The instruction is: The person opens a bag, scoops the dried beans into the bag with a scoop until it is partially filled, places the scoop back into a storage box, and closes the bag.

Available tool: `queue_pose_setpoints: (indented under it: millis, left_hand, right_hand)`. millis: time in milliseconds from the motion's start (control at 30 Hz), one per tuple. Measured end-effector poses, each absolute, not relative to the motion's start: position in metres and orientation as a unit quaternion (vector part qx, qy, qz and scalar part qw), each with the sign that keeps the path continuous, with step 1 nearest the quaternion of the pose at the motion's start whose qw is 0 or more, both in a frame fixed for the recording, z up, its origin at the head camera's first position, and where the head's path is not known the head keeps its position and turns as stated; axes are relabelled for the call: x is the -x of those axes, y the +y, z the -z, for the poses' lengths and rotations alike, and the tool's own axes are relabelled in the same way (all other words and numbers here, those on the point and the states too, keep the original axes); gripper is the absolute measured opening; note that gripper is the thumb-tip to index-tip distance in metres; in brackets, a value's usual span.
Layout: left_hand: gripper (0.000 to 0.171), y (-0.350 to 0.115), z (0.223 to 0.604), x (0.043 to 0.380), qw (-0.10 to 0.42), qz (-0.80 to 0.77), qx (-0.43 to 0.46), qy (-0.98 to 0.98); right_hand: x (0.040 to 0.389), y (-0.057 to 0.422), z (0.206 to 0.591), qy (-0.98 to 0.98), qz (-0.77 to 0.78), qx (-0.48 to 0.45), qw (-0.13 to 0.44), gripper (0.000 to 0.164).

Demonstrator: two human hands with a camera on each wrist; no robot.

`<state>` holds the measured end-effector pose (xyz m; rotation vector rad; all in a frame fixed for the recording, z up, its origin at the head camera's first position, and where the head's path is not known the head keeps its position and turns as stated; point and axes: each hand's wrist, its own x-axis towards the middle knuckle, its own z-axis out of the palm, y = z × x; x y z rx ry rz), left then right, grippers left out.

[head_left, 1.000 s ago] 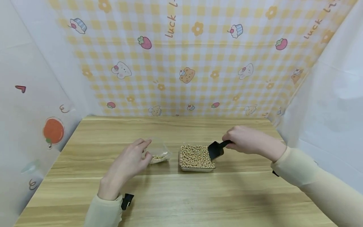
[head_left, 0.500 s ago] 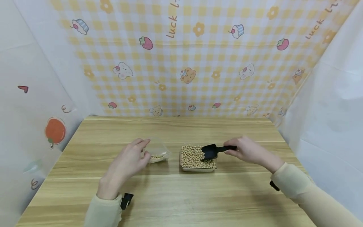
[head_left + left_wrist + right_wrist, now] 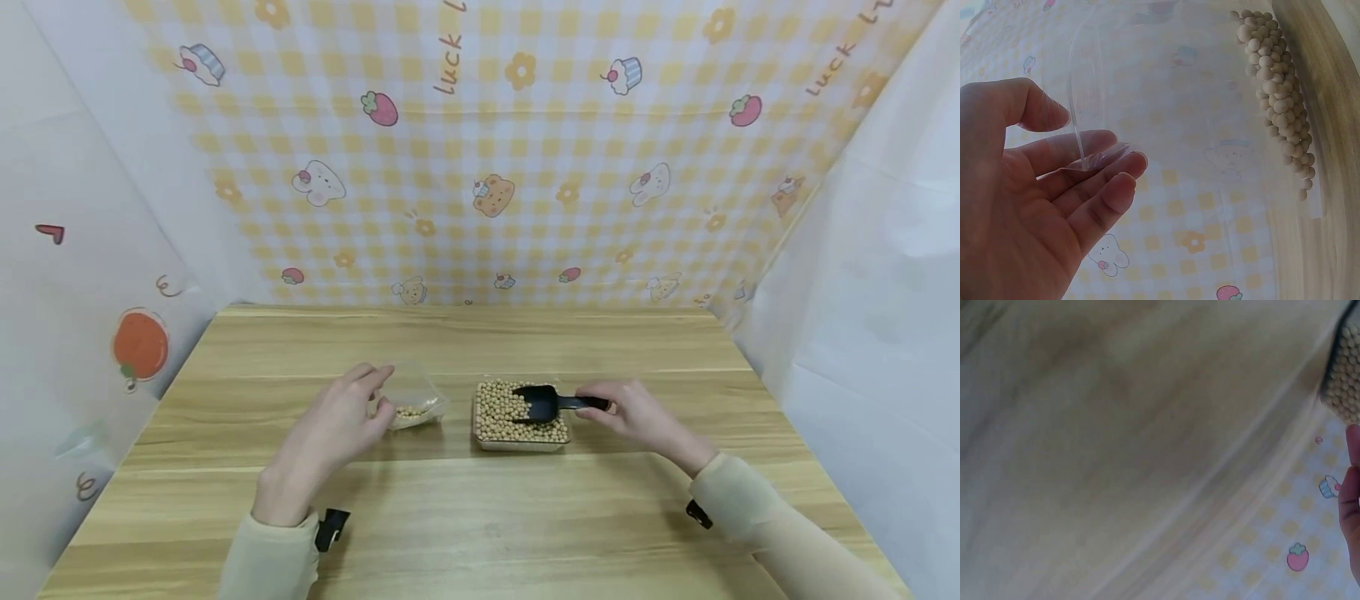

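In the head view my left hand (image 3: 322, 442) holds a clear plastic bag (image 3: 420, 396) by its mouth, thumb and fingers spread around the edge. Round beige beans (image 3: 1282, 106) lie along the bottom of the bag in the left wrist view. Right of the bag, a clear rectangular container (image 3: 517, 447) is filled nearly to its rim with the same beans. My right hand (image 3: 637, 417) grips the handle of a black scoop (image 3: 542, 405), its front edge sunk among the container's beans. Only some fingers (image 3: 1350, 506) show in the right wrist view.
Both things stand on a wood-grain table (image 3: 487, 517). A yellow checked curtain (image 3: 495, 150) hangs behind it, with white sheets (image 3: 862, 275) at either side. Black straps (image 3: 332, 529) are on the wrists.
The scoop has moved left from the container's right edge and dipped into the beans, levelling out. My right hand has lowered with it. The left hand and bag stay almost still.
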<state>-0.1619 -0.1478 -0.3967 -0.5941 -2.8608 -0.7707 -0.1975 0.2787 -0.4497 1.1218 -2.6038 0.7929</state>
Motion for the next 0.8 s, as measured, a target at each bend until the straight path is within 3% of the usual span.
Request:
queue_pose_setpoints:
  millis: [800]
  left_hand:
    - [0.050,-0.149,0.396,0.163,0.054,0.256,0.200,-0.944]
  right_hand:
    - [0.190,0.282,0.465,-0.881,-0.372,-0.287,0.057,0.030]
